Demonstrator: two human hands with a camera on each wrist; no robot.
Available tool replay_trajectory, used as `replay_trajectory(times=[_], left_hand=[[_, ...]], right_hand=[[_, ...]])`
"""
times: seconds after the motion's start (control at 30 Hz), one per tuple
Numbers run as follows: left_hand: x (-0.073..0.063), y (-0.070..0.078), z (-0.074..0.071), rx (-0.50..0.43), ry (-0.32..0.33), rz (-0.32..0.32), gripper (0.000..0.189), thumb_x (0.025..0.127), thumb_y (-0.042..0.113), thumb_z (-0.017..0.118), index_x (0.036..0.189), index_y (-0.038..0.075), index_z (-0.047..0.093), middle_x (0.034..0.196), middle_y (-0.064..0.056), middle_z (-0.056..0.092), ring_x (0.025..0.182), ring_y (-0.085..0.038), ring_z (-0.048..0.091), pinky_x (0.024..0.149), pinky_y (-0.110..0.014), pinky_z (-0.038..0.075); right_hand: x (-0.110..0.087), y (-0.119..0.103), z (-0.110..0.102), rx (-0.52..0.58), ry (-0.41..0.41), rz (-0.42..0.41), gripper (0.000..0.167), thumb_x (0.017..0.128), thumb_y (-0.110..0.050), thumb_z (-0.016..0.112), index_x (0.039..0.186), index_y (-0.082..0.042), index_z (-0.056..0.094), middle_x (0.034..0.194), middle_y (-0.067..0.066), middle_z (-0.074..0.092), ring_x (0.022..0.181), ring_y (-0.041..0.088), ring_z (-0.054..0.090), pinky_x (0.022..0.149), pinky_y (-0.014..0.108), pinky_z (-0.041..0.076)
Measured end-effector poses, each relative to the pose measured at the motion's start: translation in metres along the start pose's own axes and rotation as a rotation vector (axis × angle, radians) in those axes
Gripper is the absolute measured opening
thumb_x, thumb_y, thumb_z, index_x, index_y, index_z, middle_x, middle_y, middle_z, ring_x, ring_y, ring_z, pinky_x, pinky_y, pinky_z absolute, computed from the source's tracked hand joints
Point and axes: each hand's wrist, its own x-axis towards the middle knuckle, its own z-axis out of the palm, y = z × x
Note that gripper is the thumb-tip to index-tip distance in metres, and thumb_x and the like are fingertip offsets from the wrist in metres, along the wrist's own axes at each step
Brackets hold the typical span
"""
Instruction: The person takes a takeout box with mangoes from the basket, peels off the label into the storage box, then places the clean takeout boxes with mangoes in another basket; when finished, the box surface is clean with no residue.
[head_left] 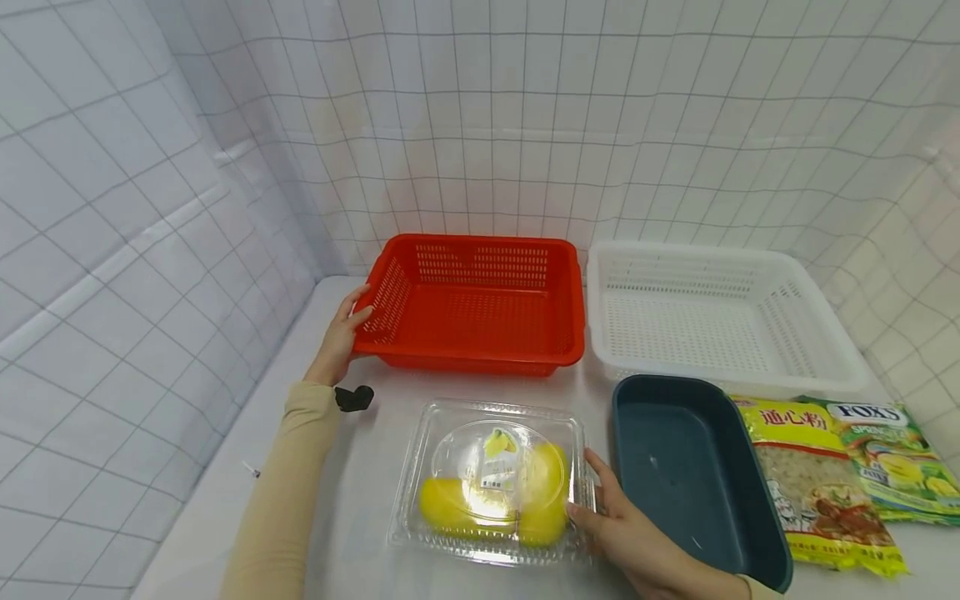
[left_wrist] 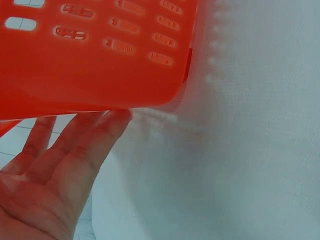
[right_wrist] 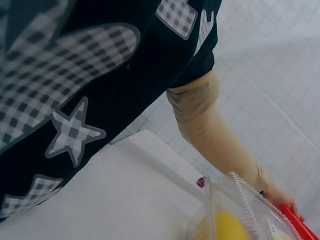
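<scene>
Several fingers (left_wrist: pixel 95 142) parted, gripping basket (head_left: pixel 480 333), others (head_left: pixel 606 479) pinching box (head_left: pixel 497 468)

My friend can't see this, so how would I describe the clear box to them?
On the white table, the red basket stands towards the back. The clear box lies in front of it, left of the blue tray. Unlike both neighbours, it is see-through, with yellow fruit showing inside.

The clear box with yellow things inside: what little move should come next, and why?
Perhaps raise the clear box slightly and ease it toward the red basket. The right hand grips the box's right edge, the basket lies just beyond, and the left hand holds the basket's left rim, which may help steady it.
</scene>
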Motion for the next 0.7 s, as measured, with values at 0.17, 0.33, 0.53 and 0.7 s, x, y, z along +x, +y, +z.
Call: replay_trajectory(times=[0.17,0.33,0.53,0.7], left_hand=[[0.003,-0.012,-0.002,0.182,0.208,0.208,0.043,0.100,0.022,0.050,0.142,0.014,0.045,0.136,-0.015,0.044,0.106,-0.028,0.051,0.072,-0.022,0.050],[-0.015,-0.015,0.002,0.456,0.478,0.588,0.028,0.095,0.012,0.056,0.121,0.006,0.064,0.124,-0.011,0.056,0.112,-0.026,0.052,0.087,-0.039,0.045],[-0.064,-0.010,0.023,0.562,0.432,0.856,0.026,0.088,0.006,0.063,0.113,0.002,0.067,0.119,-0.014,0.057,0.114,-0.030,0.046,0.090,-0.045,0.033],[-0.112,-0.015,0.047,0.611,0.114,0.820,0.034,0.085,0.006,0.069,0.118,0.008,0.066,0.124,-0.011,0.056,0.117,-0.029,0.044,0.094,-0.047,0.033]], right_hand=[[0.001,-0.001,0.002,0.016,-0.002,0.020,0.086,0.097,-0.024,0.056,0.151,-0.017,-0.011,0.146,0.038,0.005,0.130,0.051,0.023,0.090,0.062,0.038],[0.003,0.002,0.005,0.032,-0.014,0.022,0.086,0.098,-0.026,0.054,0.151,-0.019,-0.012,0.148,0.035,-0.007,0.133,0.054,0.004,0.093,0.072,0.026],[0.003,0.001,0.006,0.050,-0.025,0.019,0.085,0.098,-0.024,0.053,0.150,-0.018,-0.014,0.150,0.029,-0.017,0.135,0.050,-0.007,0.096,0.073,0.016],[0.004,-0.003,0.005,0.063,-0.036,0.022,0.084,0.099,-0.023,0.052,0.150,-0.019,-0.014,0.149,0.030,-0.013,0.135,0.050,-0.004,0.099,0.071,0.014]])
